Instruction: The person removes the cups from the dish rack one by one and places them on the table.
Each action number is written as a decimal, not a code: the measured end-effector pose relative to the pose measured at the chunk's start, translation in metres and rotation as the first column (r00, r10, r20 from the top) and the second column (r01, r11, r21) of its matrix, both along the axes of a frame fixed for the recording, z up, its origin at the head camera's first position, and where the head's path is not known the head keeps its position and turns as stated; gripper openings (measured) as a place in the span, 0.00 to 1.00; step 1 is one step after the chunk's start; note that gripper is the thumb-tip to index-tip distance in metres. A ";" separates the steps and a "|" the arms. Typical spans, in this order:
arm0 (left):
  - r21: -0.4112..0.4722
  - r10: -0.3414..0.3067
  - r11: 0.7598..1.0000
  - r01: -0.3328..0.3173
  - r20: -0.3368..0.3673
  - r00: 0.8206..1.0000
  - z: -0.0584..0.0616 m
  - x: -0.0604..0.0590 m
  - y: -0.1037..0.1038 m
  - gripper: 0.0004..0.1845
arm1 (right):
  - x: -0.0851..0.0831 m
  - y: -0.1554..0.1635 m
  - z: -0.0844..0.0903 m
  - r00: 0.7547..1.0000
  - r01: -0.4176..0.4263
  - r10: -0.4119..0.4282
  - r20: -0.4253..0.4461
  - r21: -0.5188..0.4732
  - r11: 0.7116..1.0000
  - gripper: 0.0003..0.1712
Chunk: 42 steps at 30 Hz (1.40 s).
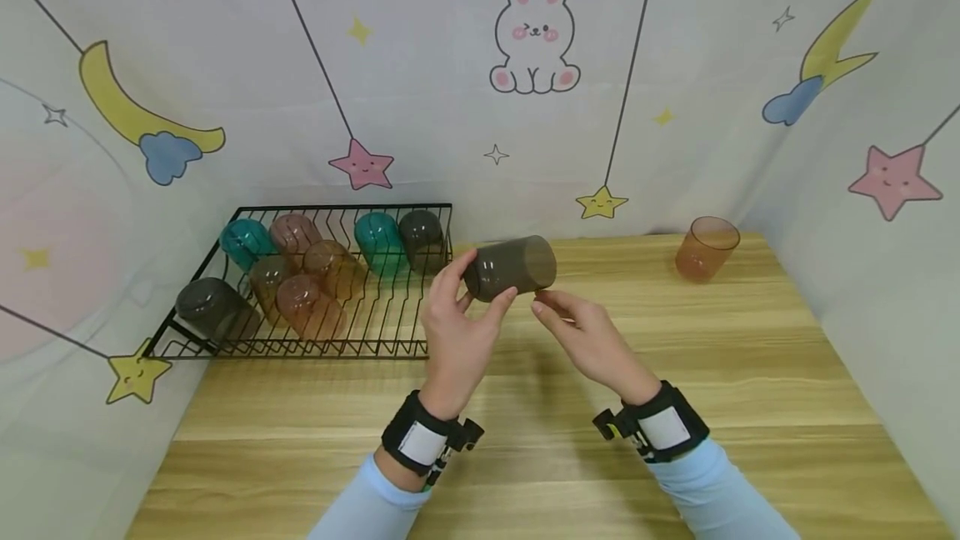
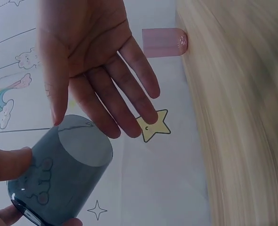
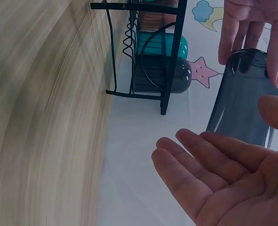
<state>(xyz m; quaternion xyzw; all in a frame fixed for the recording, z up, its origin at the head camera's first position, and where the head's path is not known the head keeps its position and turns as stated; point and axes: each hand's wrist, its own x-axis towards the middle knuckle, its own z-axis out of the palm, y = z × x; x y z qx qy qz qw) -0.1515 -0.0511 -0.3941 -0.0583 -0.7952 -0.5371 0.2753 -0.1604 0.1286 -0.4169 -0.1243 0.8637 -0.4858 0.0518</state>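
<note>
My left hand (image 1: 461,327) holds a grey transparent cup (image 1: 517,267) by its closed base, thumb on one side and fingers on the other. The cup lies sideways in the air above the table, its mouth pointing right. In the left wrist view the grey cup (image 2: 63,169) shows its open rim towards the other hand. My right hand (image 1: 592,340) is just under the cup's mouth, its fingers extended and relaxed. The right wrist view shows that right hand (image 3: 238,179) palm up beside the cup (image 3: 242,99), gripping nothing.
A black wire rack (image 1: 390,348) on the left holds several upside-down cups in teal, pink, amber and grey. An orange-pink cup (image 1: 707,250) stands upright at the back right of the wooden table (image 1: 735,373). A patterned white curtain (image 1: 465,90) hangs behind.
</note>
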 end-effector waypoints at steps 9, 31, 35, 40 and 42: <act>-0.004 -0.027 1.000 0.027 0.057 0.998 -0.008 0.002 0.001 0.35 | -0.003 -0.001 0.001 1.000 0.012 -0.012 -0.023 -0.029 1.000 0.32; -0.029 -0.047 0.998 0.052 0.167 0.985 -0.021 0.004 0.007 0.40 | -0.002 -0.002 0.023 0.993 0.121 -0.112 0.048 -0.254 0.960 0.31; -0.058 -0.031 0.997 0.041 0.170 0.985 -0.024 0.004 0.007 0.41 | -0.001 -0.003 0.030 0.992 0.128 -0.117 0.055 -0.292 0.948 0.34; -0.098 -0.023 0.994 0.041 0.182 0.983 -0.028 0.004 0.009 0.43 | -0.009 -0.004 0.018 0.990 0.143 -0.128 0.066 -0.360 0.922 0.35; -0.094 -0.032 0.994 0.051 0.194 0.980 -0.031 0.005 0.010 0.43 | -0.011 -0.004 0.014 0.989 0.146 -0.131 0.065 -0.381 0.913 0.34</act>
